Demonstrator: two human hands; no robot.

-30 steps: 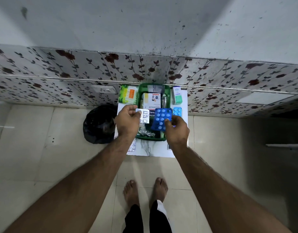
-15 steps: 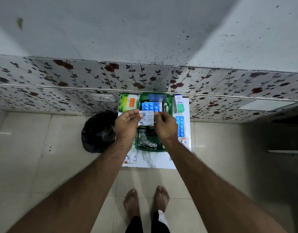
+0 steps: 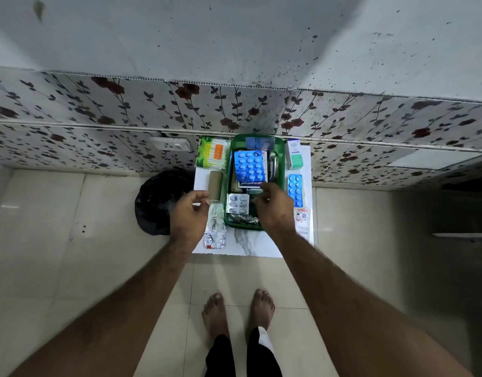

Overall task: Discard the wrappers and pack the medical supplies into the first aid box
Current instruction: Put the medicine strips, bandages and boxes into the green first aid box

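Silver blister strip (image 3: 238, 203) flat in green first aid box (image 3: 282, 159), just at 9 o'clock of right hand (image 3: 274, 210), fingers curled, holding nothing visible. Left hand (image 3: 189, 216) half-open, empty, above foil strips (image 3: 215, 227) on white surface (image 3: 261, 244). Risk, likely: stacked blue blister pack (image 3: 248, 165) sliding if nudged.

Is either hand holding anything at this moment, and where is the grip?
Left hand is open and empty. Right hand is over the green box; whether its fingertips grip anything cannot be told.

green box (image 3: 229, 159) crammed — white board (image 3: 264, 244) bare at the near edge, black bag (image 3: 155, 202) blocking left.
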